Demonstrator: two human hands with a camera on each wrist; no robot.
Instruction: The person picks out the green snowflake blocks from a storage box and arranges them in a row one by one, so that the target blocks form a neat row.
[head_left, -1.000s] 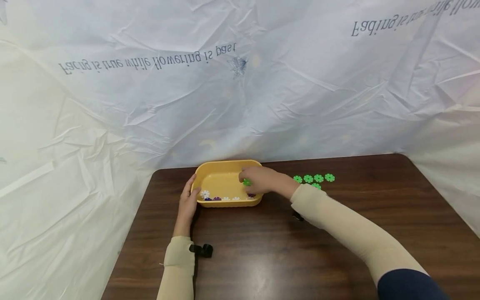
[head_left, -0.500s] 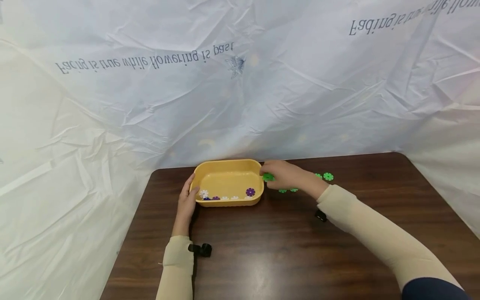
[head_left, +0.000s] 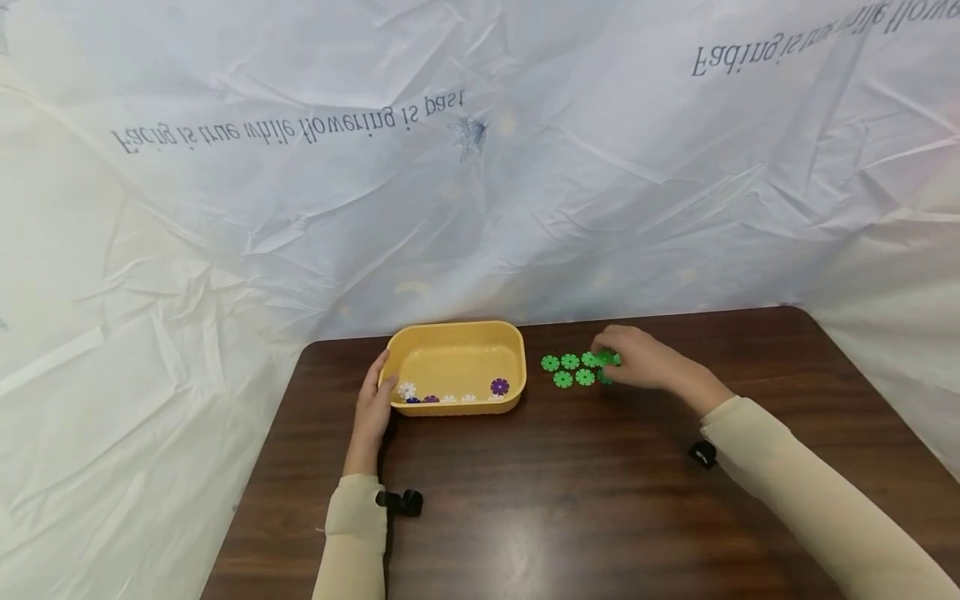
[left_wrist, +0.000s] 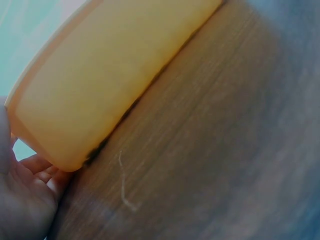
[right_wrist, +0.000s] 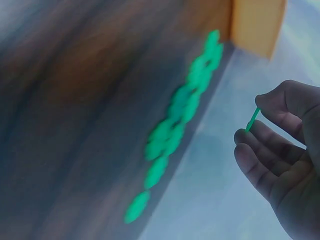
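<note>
My left hand [head_left: 372, 408] grips the left end of a yellow plastic tray [head_left: 453, 362], thumb over the rim. In the left wrist view, its fingers curl round the corner of the tray's outer wall [left_wrist: 85, 90]. Between thumb and fingertips, my right hand [head_left: 641, 360] pinches a green flower-shaped disc [right_wrist: 253, 119], seen edge-on in the right wrist view. That hand hovers over the right part of two rows of green flower discs [head_left: 562, 379] on the table and partly hides them. Inside the tray lie a purple flower disc [head_left: 499, 387] and several white ones [head_left: 407, 390].
The dark wooden table [head_left: 525, 483] reaches back to a white printed sheet [head_left: 480, 208] hanging close behind the tray. Each sleeve carries a black wrist camera, the left one [head_left: 408, 502] just above the tabletop.
My right hand has come out of the tray with the green disc and moved right, over the green rows. The left hand keeps its grip and the tray stays put.
</note>
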